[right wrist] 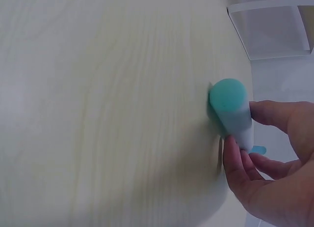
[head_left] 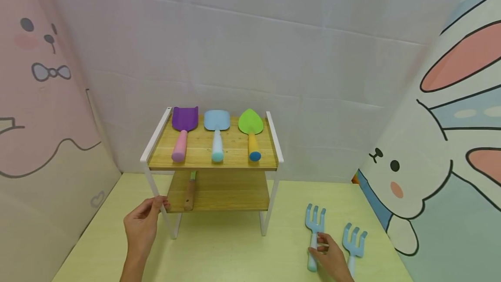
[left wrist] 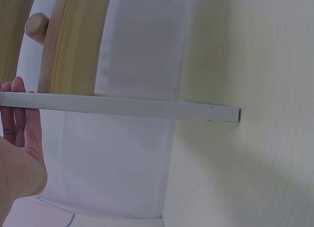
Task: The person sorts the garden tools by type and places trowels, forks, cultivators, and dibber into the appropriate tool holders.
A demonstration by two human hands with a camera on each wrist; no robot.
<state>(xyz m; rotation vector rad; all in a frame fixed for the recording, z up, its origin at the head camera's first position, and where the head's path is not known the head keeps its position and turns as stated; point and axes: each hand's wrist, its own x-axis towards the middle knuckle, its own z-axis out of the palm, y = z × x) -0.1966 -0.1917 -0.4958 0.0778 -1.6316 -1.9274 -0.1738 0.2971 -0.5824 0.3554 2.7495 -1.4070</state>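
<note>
A two-tier shelf rack [head_left: 211,167] with wooden boards and a white metal frame stands on the table. My left hand [head_left: 141,221] grips its front left leg [left wrist: 142,108] at lower-board height. To the right of the rack, my right hand [head_left: 330,256] pinches the pale handle of a blue toy garden fork [head_left: 314,221] between thumb and fingers. The handle's turquoise end [right wrist: 228,94] faces the right wrist camera, close over the table. A second blue fork [head_left: 354,245] lies just right of that hand, its lower handle partly hidden.
On the upper board lie a purple shovel [head_left: 185,119] with a pink handle, a light-blue shovel [head_left: 217,121] and a green trowel [head_left: 251,123]. A wooden-handled tool [head_left: 189,195] lies on the lower board. A pale curtain [head_left: 332,142] hangs behind, with printed cloths at both sides.
</note>
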